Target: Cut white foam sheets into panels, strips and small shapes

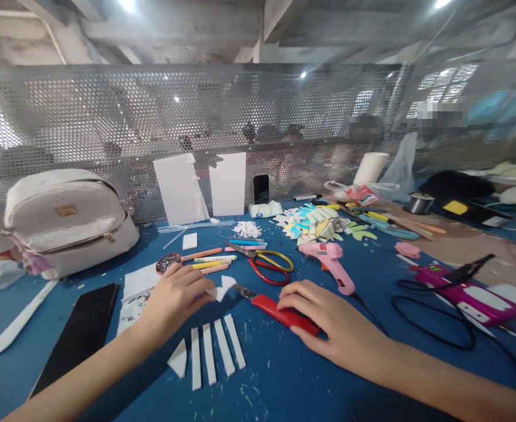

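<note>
My left hand (178, 296) is closed, thumb and fingers pinching a small white foam-like piece (225, 286) just above the blue table. My right hand (328, 319) curls over the handle of a red utility knife (266, 306), whose blade points left toward that piece. Several narrow white strips (209, 353) lie side by side in front of the hands. A white pointed scrap (178, 358) lies at their left. Scissors (269, 264) with red and yellow handles rest beyond the knife.
Coloured pens (207, 265) and a dish of small bits (168, 262) lie beyond my left hand. A pink glue gun (328, 258) and its cord lie past my right. A pile of paper pieces (319, 223), a white backpack (68, 217) and a purple power strip (472, 299) stand around.
</note>
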A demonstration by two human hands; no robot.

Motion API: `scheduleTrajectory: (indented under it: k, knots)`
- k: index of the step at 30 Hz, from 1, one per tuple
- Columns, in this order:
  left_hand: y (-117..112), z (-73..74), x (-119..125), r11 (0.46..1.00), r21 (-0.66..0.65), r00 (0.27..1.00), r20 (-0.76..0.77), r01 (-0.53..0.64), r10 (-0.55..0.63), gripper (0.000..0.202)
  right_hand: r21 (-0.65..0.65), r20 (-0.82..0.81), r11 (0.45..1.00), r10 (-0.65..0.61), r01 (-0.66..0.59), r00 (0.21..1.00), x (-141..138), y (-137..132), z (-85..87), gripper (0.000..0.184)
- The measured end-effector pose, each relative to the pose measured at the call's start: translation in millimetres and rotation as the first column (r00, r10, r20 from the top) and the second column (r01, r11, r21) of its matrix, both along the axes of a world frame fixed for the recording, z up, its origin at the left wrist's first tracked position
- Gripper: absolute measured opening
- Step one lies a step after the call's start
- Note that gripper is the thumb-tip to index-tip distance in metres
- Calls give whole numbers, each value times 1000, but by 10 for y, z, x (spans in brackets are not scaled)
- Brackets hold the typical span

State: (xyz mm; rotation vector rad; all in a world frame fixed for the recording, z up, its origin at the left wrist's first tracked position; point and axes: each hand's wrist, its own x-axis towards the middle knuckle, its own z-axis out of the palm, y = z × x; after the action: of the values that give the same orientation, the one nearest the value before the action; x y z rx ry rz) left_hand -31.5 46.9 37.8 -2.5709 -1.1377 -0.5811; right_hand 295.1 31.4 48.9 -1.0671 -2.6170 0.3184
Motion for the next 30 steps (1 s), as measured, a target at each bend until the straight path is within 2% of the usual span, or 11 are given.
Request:
scheduleTrajectory:
  k: [5, 11, 18, 25, 27, 30]
  knots:
    - [-56, 58, 236, 969, 94, 973, -60, 227, -222, 23, -84, 54, 994, -66, 71, 996, 8, 36, -41, 38]
    - [-12, 118, 365, 918, 97, 912, -190, 385, -363, 16, -81, 62, 992, -96, 101, 993, 33, 71, -72, 32]
    - [148, 33, 494, 883, 70, 869, -232, 464, -438, 17, -93, 76, 986, -130, 137, 989, 160, 66, -64, 39]
    - [339, -9, 642, 851, -10, 827, -232, 525, -512, 20, -125, 90, 983, -126, 136, 988, 139, 98, -79, 47]
    - [361, -24, 647, 858, -35, 834, -220, 512, -507, 21, -115, 89, 985, -118, 128, 989, 119, 111, -77, 47]
    - [310, -26, 633, 897, -70, 882, -165, 437, -442, 21, -98, 97, 988, -111, 121, 989, 100, 121, -69, 49]
